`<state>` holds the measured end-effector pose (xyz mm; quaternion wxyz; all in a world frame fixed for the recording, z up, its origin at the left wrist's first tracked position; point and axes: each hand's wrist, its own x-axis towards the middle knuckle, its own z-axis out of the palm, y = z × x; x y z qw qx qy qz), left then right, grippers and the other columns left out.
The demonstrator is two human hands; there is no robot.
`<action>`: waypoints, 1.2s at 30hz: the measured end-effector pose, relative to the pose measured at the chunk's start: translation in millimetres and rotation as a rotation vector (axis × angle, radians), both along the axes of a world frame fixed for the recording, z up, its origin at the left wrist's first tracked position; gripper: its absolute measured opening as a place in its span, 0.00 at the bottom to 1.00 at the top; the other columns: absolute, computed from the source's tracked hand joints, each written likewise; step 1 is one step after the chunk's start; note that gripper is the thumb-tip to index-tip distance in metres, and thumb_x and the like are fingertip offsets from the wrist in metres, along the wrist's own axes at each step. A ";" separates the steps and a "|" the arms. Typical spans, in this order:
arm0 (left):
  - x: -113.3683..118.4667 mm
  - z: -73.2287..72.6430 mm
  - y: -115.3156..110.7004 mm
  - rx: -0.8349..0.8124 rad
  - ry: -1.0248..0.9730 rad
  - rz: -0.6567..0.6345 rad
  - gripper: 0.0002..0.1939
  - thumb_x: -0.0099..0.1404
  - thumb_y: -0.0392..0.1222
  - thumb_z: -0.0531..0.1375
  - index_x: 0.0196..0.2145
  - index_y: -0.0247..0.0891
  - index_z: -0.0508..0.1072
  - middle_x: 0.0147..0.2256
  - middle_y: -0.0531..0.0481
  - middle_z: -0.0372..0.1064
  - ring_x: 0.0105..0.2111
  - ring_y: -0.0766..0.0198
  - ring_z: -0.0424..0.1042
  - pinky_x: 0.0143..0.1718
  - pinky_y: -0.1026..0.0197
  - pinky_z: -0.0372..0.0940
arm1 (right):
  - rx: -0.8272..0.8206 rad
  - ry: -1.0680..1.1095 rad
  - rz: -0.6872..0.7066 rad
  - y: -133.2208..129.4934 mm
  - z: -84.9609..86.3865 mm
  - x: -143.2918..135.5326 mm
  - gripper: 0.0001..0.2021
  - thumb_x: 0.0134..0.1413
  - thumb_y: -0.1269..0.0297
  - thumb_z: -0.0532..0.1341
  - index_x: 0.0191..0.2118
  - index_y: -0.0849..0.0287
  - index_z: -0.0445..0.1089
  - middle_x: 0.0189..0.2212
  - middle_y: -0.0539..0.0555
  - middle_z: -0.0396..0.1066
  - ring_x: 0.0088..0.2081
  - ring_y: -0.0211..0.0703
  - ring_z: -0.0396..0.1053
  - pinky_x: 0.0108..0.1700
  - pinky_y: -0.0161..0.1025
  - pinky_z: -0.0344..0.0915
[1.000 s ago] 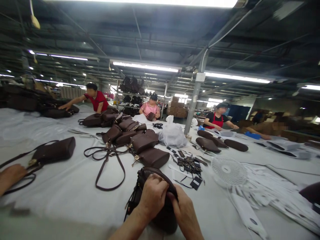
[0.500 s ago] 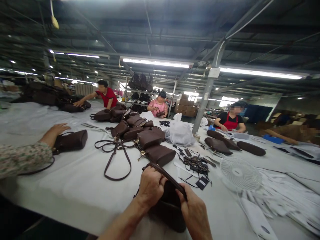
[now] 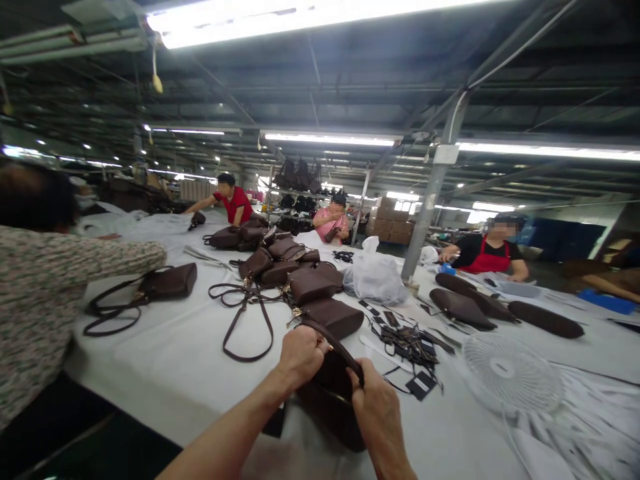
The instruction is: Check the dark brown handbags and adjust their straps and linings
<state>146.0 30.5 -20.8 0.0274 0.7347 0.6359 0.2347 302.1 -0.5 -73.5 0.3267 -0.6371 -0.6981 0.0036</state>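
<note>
A dark brown handbag [image 3: 333,415] stands on the table in front of me, its top opening towards me. My right hand [image 3: 379,403] is closed around the right end of its strap handle [image 3: 334,339] and the rim beside it. At the opening's left side, my left hand [image 3: 301,357] is closed, with fingertips pinched at the handle and rim. A small gold glint shows at those fingers; what exactly they pinch is hidden. Below my left wrist a black tag [image 3: 274,421] hangs beside the bag. Just beyond lies a pile of brown handbags [image 3: 315,285] with straps.
Black tags with cords [image 3: 413,343] lie right of the pile. A white fan [image 3: 513,370] stands farther right, near brown pouches [image 3: 545,319] and a white plastic bag [image 3: 375,277]. A co-worker in a patterned top [image 3: 45,293] leans in at left; a metal post [image 3: 430,200] rises beyond.
The view has turned left, so things sit further right. The co-worker at left has let go of a handbag and reaches farther over the table. My hands stay on my bag.
</note>
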 end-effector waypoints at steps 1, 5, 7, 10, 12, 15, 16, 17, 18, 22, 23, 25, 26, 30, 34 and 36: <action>-0.5 1.1 0.7 0.004 -0.005 0.017 0.12 0.65 0.43 0.55 0.29 0.39 0.76 0.34 0.46 0.76 0.36 0.58 0.74 0.35 0.60 0.63 | -0.006 -0.018 -0.008 -0.9 0.7 -1.0 0.06 0.62 0.66 0.54 0.37 0.56 0.68 0.25 0.53 0.74 0.28 0.47 0.72 0.28 0.36 0.55; 0.0 8.5 2.3 0.072 -0.005 0.035 0.07 0.64 0.41 0.57 0.34 0.39 0.75 0.40 0.46 0.74 0.39 0.58 0.73 0.37 0.60 0.62 | 0.003 -0.059 -0.036 -1.7 7.9 -4.3 0.08 0.63 0.65 0.52 0.35 0.57 0.67 0.23 0.55 0.73 0.26 0.48 0.72 0.26 0.37 0.53; -3.3 10.6 0.2 0.104 -0.013 0.050 0.06 0.64 0.40 0.57 0.33 0.39 0.73 0.39 0.48 0.73 0.38 0.60 0.72 0.37 0.61 0.61 | 0.029 -0.048 -0.006 -0.2 10.1 -1.6 0.09 0.63 0.65 0.52 0.35 0.57 0.67 0.23 0.55 0.73 0.27 0.48 0.72 0.27 0.37 0.53; -12.4 9.2 -5.8 0.145 -0.030 0.076 0.05 0.64 0.38 0.57 0.30 0.39 0.72 0.35 0.49 0.72 0.36 0.61 0.71 0.35 0.62 0.59 | 0.057 -0.030 0.042 3.3 9.2 9.9 0.09 0.62 0.64 0.52 0.36 0.57 0.68 0.23 0.55 0.73 0.28 0.49 0.72 0.28 0.37 0.54; -17.3 6.7 -9.4 0.164 -0.040 0.065 0.05 0.63 0.37 0.57 0.29 0.39 0.71 0.33 0.51 0.71 0.35 0.62 0.70 0.34 0.63 0.58 | 0.056 -0.021 0.064 6.0 8.0 19.9 0.08 0.61 0.64 0.52 0.36 0.57 0.68 0.23 0.55 0.73 0.28 0.49 0.72 0.28 0.37 0.55; -20.1 3.4 -12.3 0.181 -0.049 0.032 0.06 0.62 0.37 0.59 0.27 0.40 0.70 0.31 0.52 0.70 0.33 0.63 0.69 0.33 0.63 0.58 | 0.048 0.004 0.120 10.4 9.2 34.9 0.08 0.60 0.63 0.52 0.35 0.56 0.67 0.25 0.54 0.73 0.30 0.49 0.72 0.29 0.38 0.56; -20.7 2.5 -12.7 0.188 -0.063 0.008 0.06 0.62 0.38 0.59 0.27 0.40 0.70 0.31 0.52 0.69 0.33 0.63 0.69 0.33 0.63 0.58 | 0.048 0.014 0.144 12.4 10.2 40.3 0.09 0.60 0.62 0.52 0.34 0.55 0.67 0.25 0.54 0.73 0.30 0.49 0.72 0.30 0.38 0.57; -21.7 1.4 -12.9 0.196 -0.087 -0.034 0.06 0.61 0.38 0.60 0.26 0.40 0.71 0.31 0.53 0.69 0.33 0.63 0.68 0.34 0.63 0.58 | 0.050 0.027 0.177 14.8 10.9 46.2 0.09 0.60 0.61 0.51 0.34 0.55 0.67 0.25 0.54 0.73 0.30 0.49 0.72 0.30 0.38 0.57; -23.2 -0.3 -13.1 0.203 -0.123 -0.099 0.06 0.60 0.37 0.61 0.26 0.40 0.71 0.31 0.52 0.69 0.34 0.63 0.68 0.36 0.63 0.59 | 0.048 0.041 0.217 17.7 11.0 52.7 0.09 0.60 0.60 0.51 0.34 0.55 0.66 0.26 0.54 0.73 0.31 0.49 0.72 0.32 0.38 0.58; -35.9 -17.8 -12.9 0.146 -0.436 -0.382 0.07 0.53 0.32 0.63 0.31 0.40 0.73 0.39 0.50 0.69 0.43 0.60 0.68 0.43 0.60 0.62 | -0.062 0.022 0.285 30.4 2.9 81.1 0.09 0.57 0.60 0.51 0.34 0.55 0.67 0.27 0.53 0.74 0.32 0.49 0.72 0.34 0.39 0.61; -39.6 -24.9 -12.2 0.101 -0.527 -0.421 0.10 0.52 0.31 0.63 0.34 0.40 0.72 0.42 0.49 0.68 0.45 0.59 0.67 0.43 0.60 0.63 | -0.102 -0.009 0.255 32.5 -0.4 86.9 0.09 0.57 0.60 0.51 0.34 0.55 0.67 0.27 0.53 0.74 0.32 0.49 0.72 0.34 0.40 0.61; -45.3 -39.8 -9.3 0.026 -0.664 -0.456 0.15 0.52 0.30 0.60 0.38 0.41 0.71 0.46 0.48 0.68 0.47 0.58 0.67 0.44 0.59 0.64 | -0.134 -0.068 0.208 33.2 -5.6 94.0 0.10 0.57 0.61 0.51 0.37 0.56 0.68 0.29 0.55 0.74 0.34 0.51 0.73 0.35 0.41 0.63; -47.1 -46.5 -7.1 0.008 -0.704 -0.462 0.16 0.52 0.29 0.59 0.40 0.41 0.71 0.47 0.48 0.68 0.48 0.58 0.67 0.46 0.58 0.64 | -0.115 -0.082 0.206 31.8 -6.7 94.7 0.10 0.57 0.63 0.51 0.40 0.57 0.68 0.32 0.56 0.75 0.36 0.51 0.73 0.37 0.42 0.64; -48.2 -60.0 2.8 0.008 -0.826 -0.467 0.17 0.53 0.29 0.58 0.41 0.40 0.70 0.43 0.48 0.69 0.45 0.59 0.68 0.47 0.56 0.64 | 0.111 -0.070 0.277 20.8 3.3 77.6 0.19 0.55 0.66 0.54 0.53 0.60 0.64 0.49 0.60 0.70 0.51 0.51 0.68 0.52 0.46 0.64; -47.0 -58.2 7.4 0.035 -0.849 -0.527 0.15 0.54 0.30 0.58 0.39 0.39 0.73 0.41 0.48 0.67 0.44 0.60 0.67 0.43 0.59 0.65 | 0.227 -0.078 0.367 18.6 27.7 42.8 0.26 0.58 0.62 0.56 0.62 0.58 0.56 0.53 0.60 0.67 0.54 0.51 0.65 0.55 0.47 0.63; -46.4 -58.1 8.4 0.056 -0.813 -0.529 0.14 0.54 0.30 0.59 0.38 0.40 0.75 0.40 0.48 0.66 0.42 0.60 0.66 0.44 0.58 0.65 | 0.199 -0.103 0.418 23.3 38.8 26.9 0.22 0.62 0.64 0.53 0.61 0.56 0.60 0.50 0.59 0.70 0.50 0.49 0.69 0.51 0.44 0.67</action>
